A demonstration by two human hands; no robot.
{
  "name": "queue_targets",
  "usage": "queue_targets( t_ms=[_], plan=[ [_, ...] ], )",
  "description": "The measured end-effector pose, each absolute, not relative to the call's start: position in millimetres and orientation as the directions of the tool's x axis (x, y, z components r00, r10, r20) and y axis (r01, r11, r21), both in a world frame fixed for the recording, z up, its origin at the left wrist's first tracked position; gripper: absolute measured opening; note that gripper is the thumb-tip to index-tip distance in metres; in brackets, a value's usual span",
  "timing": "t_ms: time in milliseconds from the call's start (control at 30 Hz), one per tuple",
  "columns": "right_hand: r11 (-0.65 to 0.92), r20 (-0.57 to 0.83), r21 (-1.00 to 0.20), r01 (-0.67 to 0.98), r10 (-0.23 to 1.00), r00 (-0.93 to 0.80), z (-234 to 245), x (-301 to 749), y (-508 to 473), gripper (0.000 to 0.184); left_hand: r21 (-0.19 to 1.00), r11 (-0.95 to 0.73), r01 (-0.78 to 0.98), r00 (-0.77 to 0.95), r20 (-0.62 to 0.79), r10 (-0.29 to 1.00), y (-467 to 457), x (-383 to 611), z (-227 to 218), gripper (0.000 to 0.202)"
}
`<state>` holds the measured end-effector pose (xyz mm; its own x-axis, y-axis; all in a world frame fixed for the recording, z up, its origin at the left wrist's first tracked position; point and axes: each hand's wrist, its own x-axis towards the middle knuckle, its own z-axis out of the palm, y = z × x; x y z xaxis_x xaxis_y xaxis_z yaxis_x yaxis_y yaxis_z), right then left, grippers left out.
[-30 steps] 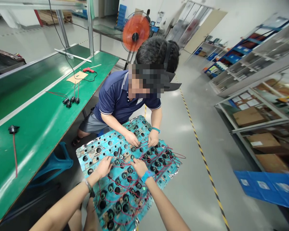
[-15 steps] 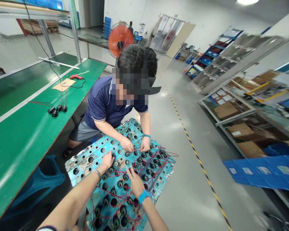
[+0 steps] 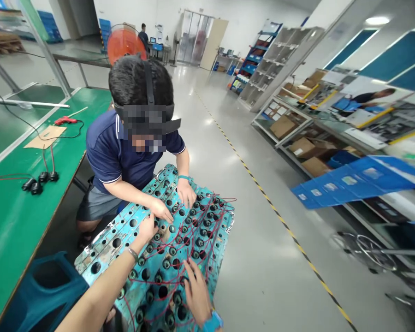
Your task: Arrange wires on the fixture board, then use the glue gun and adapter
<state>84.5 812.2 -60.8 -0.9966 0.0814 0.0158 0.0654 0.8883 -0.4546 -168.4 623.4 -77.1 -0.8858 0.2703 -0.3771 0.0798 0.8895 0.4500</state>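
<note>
left hand (image 3: 147, 228): fingers curled together, tips down on the panel near its middle, beside a black socket; i cannot tell if it grips anything.
right hand (image 3: 196, 289): fingers spread apart, lying flat on the red wires near the panel's near edge, holding nothing.
wrists: bracelet (image 3: 133, 253) on the left, blue wristband (image 3: 212, 321) on the right.
panel (image 3: 100, 251): worn blue sheet full of round holes, tilted, just beside the bench's edge.
sockets (image 3: 166, 263): black, round, seated in holes across the panel's right half.
red wires (image 3: 214, 216): looped from socket to socket, some bulging past the panel's right edge.
co-worker's hands (image 3: 163, 213): both on the panel's far half, one just beyond the left hand.
bench (image 3: 17, 216): green, with loose sockets (image 3: 38, 182) near its edge and a glue gun (image 3: 65, 121) farther back.
stool (image 3: 44, 286): blue, by the panel's near left corner.
</note>
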Motion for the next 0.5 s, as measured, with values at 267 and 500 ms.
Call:
queue_targets(
  t_ms=[267,500],
  plan=[
    [0.843,-0.018,-0.513,0.166,0.182,-0.983,-83.9,130.9,796.0,0.052,0.469,0.864,0.184,-0.834,-0.39,0.39,640.1,-169.4,-74.9,0.028],
    [0.835,-0.035,-0.523,0.174,0.183,-0.983,-84.4,151.6,782.3,0.052,0.4,0.903,0.159,-0.81,-0.469,0.351,663.8,-169.6,-72.4,0.028]
  ],
)
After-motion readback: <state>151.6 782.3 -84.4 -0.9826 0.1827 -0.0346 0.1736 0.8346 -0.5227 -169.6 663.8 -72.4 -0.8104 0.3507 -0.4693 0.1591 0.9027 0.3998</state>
